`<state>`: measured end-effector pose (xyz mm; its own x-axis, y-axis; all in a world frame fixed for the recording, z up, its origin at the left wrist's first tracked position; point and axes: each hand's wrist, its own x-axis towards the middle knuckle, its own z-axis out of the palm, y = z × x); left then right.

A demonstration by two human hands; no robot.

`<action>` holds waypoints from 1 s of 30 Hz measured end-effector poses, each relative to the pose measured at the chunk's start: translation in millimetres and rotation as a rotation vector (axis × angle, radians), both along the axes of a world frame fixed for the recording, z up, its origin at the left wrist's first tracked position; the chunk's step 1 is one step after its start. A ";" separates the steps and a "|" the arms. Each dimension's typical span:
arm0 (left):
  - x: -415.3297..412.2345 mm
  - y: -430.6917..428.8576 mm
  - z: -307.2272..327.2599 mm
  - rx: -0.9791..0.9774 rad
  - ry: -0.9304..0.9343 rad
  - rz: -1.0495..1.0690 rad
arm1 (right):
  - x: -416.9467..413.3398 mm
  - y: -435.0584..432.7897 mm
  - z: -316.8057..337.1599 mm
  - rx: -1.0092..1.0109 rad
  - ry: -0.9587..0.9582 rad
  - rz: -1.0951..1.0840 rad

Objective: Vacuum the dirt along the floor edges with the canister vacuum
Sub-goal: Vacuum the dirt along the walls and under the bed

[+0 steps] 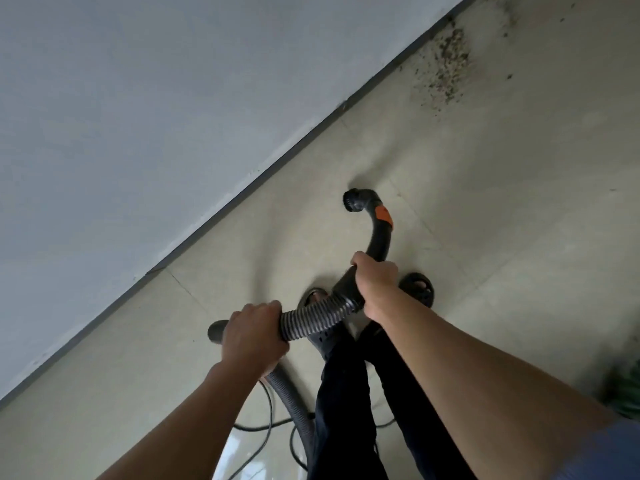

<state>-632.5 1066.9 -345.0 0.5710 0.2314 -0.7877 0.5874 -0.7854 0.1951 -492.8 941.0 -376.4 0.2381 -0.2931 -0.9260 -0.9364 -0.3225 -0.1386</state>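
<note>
Your right hand point(375, 284) was closed around the black curved rigid plastic handle tube point(375, 242) of the vacuum, fingers wrapped over the thick cuff where the tube met the hose; your left hand point(254, 336) was closed around the grey ribbed flexible hose point(313, 318), a short way back from the cuff; the stretch of hose between your two hands ran nearly level and taut. Past the right hand the tube rose and hooked over to the left; an orange band point(384, 214) sat on it just before the bend; the round black nozzle opening point(351, 199) at its tip faced left toward the wall, held clear of the floor, cannot tell how high. Behind the left hand the hose looped down past your dark trouser legs point(349, 403) toward the bottom edge; a thin black power cord point(263, 426) lay curled on the floor beside it; the canister itself was out of view. Your black perforated clogs point(417, 287) stood on the pale beige tiled floor point(502, 237), under the hands. The patch of dark scattered dirt point(450, 60) lay at top right, against the dark grey skirting strip point(249, 187) at the foot of the pale grey wall point(138, 98); nozzle was well apart from it; a green blurred object point(627, 393) showed at the right edge, cannot tell what.
</note>
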 end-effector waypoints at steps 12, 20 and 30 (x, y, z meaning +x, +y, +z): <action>-3.5 7.5 12.0 0.033 0.061 -0.133 | -36.7 -20.7 4.2 0.003 0.108 -0.316; 105.8 -79.1 3.2 -0.025 -0.077 -0.246 | 10.4 -131.1 4.1 -0.088 0.009 -0.780; 115.1 -49.7 19.1 0.155 0.034 -0.227 | 54.7 -85.9 7.2 0.157 0.102 -0.623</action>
